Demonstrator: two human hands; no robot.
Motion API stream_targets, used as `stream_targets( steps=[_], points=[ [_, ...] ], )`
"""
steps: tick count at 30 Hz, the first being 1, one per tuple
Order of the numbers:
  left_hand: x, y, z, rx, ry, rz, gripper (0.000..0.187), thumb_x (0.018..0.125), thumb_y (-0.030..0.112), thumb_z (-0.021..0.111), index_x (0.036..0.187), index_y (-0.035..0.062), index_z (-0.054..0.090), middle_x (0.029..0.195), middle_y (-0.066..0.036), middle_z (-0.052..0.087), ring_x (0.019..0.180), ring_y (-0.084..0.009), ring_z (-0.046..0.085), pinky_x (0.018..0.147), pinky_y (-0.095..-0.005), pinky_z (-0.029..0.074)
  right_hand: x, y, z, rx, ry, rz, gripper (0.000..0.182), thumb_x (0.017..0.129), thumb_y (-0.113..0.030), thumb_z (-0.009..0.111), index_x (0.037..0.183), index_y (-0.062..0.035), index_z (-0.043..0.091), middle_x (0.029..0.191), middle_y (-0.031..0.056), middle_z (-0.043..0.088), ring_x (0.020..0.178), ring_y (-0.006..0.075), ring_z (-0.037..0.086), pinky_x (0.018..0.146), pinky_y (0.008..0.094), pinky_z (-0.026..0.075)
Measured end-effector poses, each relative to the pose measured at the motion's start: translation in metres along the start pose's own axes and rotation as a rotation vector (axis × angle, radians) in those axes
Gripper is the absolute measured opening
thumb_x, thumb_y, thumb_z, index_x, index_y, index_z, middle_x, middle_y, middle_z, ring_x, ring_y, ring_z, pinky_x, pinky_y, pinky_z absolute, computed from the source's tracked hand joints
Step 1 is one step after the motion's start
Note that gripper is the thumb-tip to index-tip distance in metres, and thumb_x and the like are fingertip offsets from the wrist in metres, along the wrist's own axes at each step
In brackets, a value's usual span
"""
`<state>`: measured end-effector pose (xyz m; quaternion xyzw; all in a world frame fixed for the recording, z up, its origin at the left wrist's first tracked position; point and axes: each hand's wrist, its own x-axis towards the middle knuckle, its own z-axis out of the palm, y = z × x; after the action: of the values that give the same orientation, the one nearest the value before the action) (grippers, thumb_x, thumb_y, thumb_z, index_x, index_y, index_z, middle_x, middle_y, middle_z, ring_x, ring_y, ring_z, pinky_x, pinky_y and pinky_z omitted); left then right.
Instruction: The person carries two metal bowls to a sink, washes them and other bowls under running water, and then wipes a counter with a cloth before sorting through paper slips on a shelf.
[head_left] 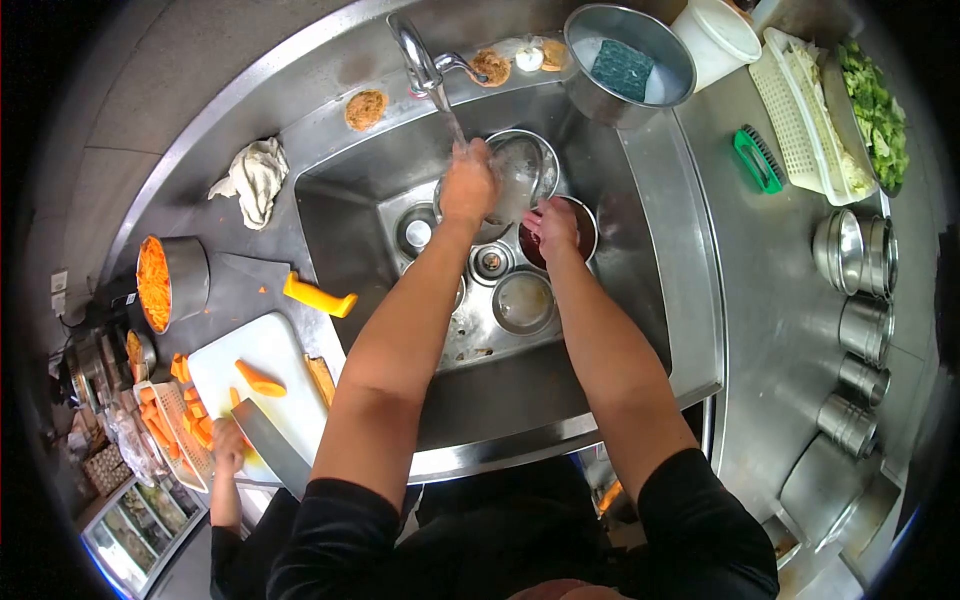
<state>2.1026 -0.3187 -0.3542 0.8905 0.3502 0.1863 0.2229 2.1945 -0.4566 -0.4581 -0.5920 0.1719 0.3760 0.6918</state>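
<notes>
Water runs from the faucet onto my left hand, whose fingers are curled over the left part of a large metal bowl. What lies within those fingers, if anything, is hidden. Lower right of it, my right hand is closed at the rim of a smaller metal bowl with a dark red inside. Below that stands a round metal bowl with cloudy liquid in it. Beside the large bowl, on its left, is a small metal cup. All these sit in the steel sink.
Left of the sink are a yellow-handled knife, a cloth and a pot of shredded carrot. Another person's hand holds a cleaver over a cutting board. A green brush lies right.
</notes>
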Motion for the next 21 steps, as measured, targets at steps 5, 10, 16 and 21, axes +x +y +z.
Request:
stream_targets(
  steps=[5, 10, 16, 21],
  points=[
    [0.003, -0.002, -0.030, 0.164, 0.091, 0.098, 0.016, 0.089, 0.010, 0.058, 0.104, 0.0060, 0.055, 0.107, -0.023, 0.063, 0.097, -0.0450, 0.067, 0.078, -0.0532, 0.056, 0.009, 0.009, -0.050, -1.433, 0.482, -0.410, 0.045, 0.095, -0.031, 0.069, 0.126, -0.0017, 0.057, 0.121, 0.0249, 0.063, 0.095, 0.0361, 0.071, 0.089, 0.0451, 0.058],
    [-0.011, -0.012, -0.061, 0.179, 0.152, -0.201, 0.020, 0.087, 0.007, 0.057, 0.107, 0.0068, 0.060, 0.100, -0.024, 0.069, 0.086, -0.0455, 0.070, 0.075, -0.0548, 0.056, -0.012, 0.031, -0.104, -1.066, 0.634, 0.134, 0.039, 0.094, -0.038, 0.066, 0.102, -0.0004, 0.072, 0.101, 0.0192, 0.074, 0.089, 0.0307, 0.073, 0.078, 0.0429, 0.058],
    [-0.084, -0.016, -0.074, 0.194, 0.127, -0.461, 0.023, 0.086, 0.009, 0.059, 0.109, 0.0059, 0.059, 0.095, -0.025, 0.071, 0.086, -0.0476, 0.069, 0.077, -0.0561, 0.055, 0.055, 0.075, -0.174, -1.531, 0.288, -0.050, 0.030, 0.095, -0.025, 0.055, 0.087, -0.0100, 0.080, 0.088, 0.0098, 0.078, 0.083, 0.0212, 0.076, 0.068, 0.0368, 0.059],
    [-0.130, -0.027, -0.048, 0.213, 0.087, -0.473, 0.021, 0.086, 0.010, 0.059, 0.107, 0.0042, 0.058, 0.100, -0.024, 0.071, 0.088, -0.0460, 0.070, 0.078, -0.0552, 0.055, -0.056, -0.004, -0.125, -1.772, 0.364, -0.291, 0.018, 0.082, -0.020, 0.064, 0.081, -0.0071, 0.078, 0.086, 0.0159, 0.076, 0.082, 0.0287, 0.076, 0.069, 0.0415, 0.059]
  ],
)
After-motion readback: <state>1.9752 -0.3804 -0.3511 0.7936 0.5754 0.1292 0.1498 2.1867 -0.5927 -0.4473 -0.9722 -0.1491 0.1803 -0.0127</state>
